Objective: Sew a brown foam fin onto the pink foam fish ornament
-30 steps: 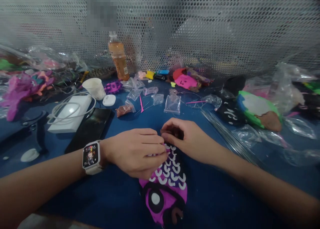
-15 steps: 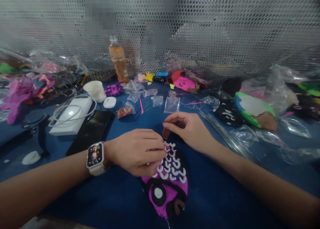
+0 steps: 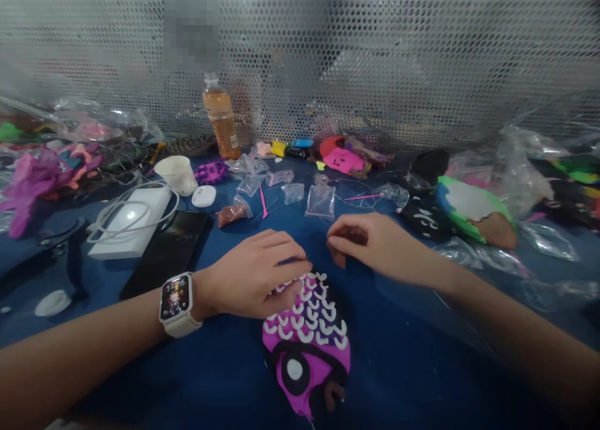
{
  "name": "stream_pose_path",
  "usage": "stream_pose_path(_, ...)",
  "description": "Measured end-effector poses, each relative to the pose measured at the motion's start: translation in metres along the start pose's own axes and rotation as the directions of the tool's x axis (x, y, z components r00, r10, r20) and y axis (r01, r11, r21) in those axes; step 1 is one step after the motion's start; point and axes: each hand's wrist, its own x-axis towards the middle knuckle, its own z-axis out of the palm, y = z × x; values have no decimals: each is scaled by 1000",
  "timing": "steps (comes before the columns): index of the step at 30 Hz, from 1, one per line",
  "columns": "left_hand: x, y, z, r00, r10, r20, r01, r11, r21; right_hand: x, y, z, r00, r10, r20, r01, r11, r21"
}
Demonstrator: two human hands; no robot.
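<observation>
Right hand [image 3: 377,244] withdrew, pinching brown clay [image 3: 338,259]; left hand [image 3: 255,274], grip unclear, overlaps figure [image 3: 309,324] lying lengthwise, eye end [image 3: 295,370] nearest.

A single head-worn camera looks forward and down — left hand [image 3: 260,274] and right hand [image 3: 372,245] at close range, blue table [image 3: 398,374] below, perforated screen [image 3: 300,24] beyond

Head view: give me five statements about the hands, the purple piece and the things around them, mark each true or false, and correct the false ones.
1. The left hand is at the upper part of the purple piece. True.
2. The watch is on the right wrist. False: the watch is on the left wrist.
3. The right hand holds something brown. True.
4. The white cup lies on its side. False: the white cup stands upright.
5. The bottle contains amber liquid. True.
</observation>
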Motion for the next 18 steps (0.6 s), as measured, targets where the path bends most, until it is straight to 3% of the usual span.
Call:
stream_pose_path(3, -1, -1, 0, 996, -68, 66, 66, 997, 29, -6, -2, 3, 978, -147, -147, 91, 937, -337)
stream_pose_path(5, -1, 0, -2, 993, -75, 91, 73, 997, 24, -9, -5, 8, 933, -299, -202, 193, 885, -423)
stream_pose_path(8, 1, 4, -4, 996, -48, 78, 45, 998, 40, -12, -8, 15, 874, -481, -71, 393, 785, -479)
stream_pose_path(10, 1, 7, -5, 999, -19, 51, 15, 998, 68, -14, -9, 20, 849, -527, 48, 468, 705, -532)
stream_pose_path(18, 0, 10, -1, 992, -82, 101, 72, 993, 96, -16, -6, 22, 833, -520, 190, 510, 587, -629)
